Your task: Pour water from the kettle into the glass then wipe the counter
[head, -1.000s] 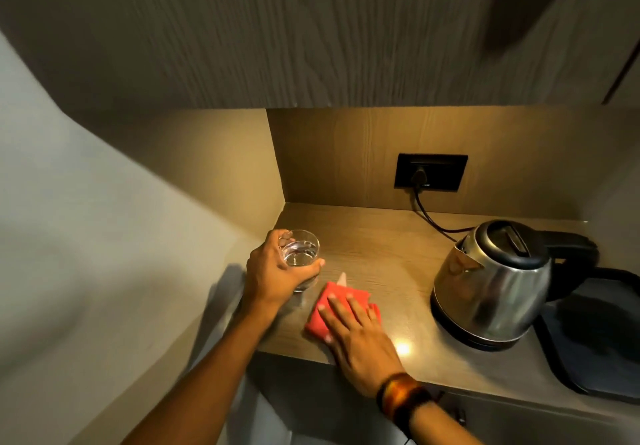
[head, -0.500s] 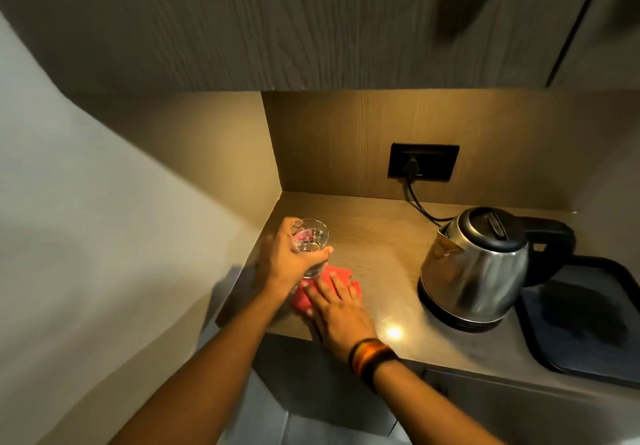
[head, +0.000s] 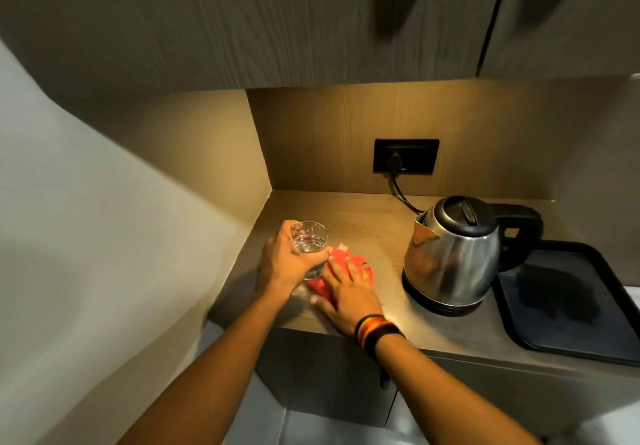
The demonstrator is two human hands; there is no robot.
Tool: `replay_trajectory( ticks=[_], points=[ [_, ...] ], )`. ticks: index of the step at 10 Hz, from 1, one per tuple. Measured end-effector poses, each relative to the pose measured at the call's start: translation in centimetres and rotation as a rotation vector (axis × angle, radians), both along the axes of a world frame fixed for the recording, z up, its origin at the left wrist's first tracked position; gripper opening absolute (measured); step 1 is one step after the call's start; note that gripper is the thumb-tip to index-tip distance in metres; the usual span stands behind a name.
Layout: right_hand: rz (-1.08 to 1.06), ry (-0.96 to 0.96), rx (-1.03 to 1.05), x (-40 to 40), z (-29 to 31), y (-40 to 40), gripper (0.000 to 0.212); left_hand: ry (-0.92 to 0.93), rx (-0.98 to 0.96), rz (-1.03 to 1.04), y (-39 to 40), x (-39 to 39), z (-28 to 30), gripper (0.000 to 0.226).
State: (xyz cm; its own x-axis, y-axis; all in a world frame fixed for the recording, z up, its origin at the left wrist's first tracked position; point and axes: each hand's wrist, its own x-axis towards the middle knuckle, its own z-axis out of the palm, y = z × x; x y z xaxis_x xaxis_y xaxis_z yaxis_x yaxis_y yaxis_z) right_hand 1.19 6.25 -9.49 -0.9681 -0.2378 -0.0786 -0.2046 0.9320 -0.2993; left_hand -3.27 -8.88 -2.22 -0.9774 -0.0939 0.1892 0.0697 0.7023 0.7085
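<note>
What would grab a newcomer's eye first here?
Probably the red cloth near the counter's front left, pressed flat under the right hand. Beside it, the left hand grips a glass of water. To the right, the steel kettle stands on its base, next to a dark tray.

Bare counter [head: 346,216] lies open behind the glass [head: 310,242]; kettle [head: 453,261] and tray [head: 609,347] block the right.

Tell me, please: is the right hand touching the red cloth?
Touching. The head view shows the right hand lying flat on the red cloth, its fingers spread over it.
</note>
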Motion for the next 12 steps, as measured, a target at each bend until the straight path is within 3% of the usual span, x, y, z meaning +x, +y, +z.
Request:
replay_trajectory(
  ticks=[1,2,3,4,5,6,7,8,9,10,11,12],
  points=[
    [0.161,0.003,0.103,5.4,-0.7,1.8,0.094,0.0,-0.005,-0.007,0.9,-0.2,-0.3,0.089],
    [0.163,0.026,0.084,9.3,0.1,5.5,0.069,0.014,0.02,0.008,1.9,-0.2,-0.5,0.089],
    [0.155,-0.019,-0.27,11.6,3.6,11.3,0.067,0.003,0.052,0.004,3.0,-0.1,-0.9,0.09],
    [-0.091,0.016,-0.617,13.4,7.4,17.9,0.061,-0.011,0.057,0.009,3.9,0.0,-1.8,0.089],
    [-0.324,0.168,-0.72,14.6,9.4,24.7,0.067,-0.015,0.054,0.015,5.1,-0.2,-2.8,0.089],
    [-0.546,0.283,-0.576,14.4,9.6,29.6,0.066,-0.021,0.048,0.006,5.9,-0.4,-3.4,0.088],
    [-0.775,0.381,-0.269,12.9,8.3,31.7,0.054,-0.024,0.038,-0.002,6.8,-0.5,-4.1,0.087],
    [-0.758,0.275,-0.086,11.3,5.9,31.5,0.06,-0.019,0.041,-0.011,7.5,-0.2,-4.2,0.087],
    [-0.713,0.008,0.075,10.3,3.1,30.7,0.06,-0.023,0.041,-0.029,7.8,-0.1,-4.5,0.087],
    [-0.729,-0.073,0.065,10.4,2.0,30.4,0.078,-0.043,0.032,-0.046,7.9,0.0,-4.5,0.088],
    [-0.725,0.042,-0.054,10.7,3.8,29.6,0.089,-0.016,-0.029,-0.093,8.2,0.0,-4.4,0.102],
    [-0.671,0.52,-0.138,10.0,7.7,28.2,0.084,0.258,-0.171,-0.177,9.3,-0.2,-2.1,0.102]
  ],
)
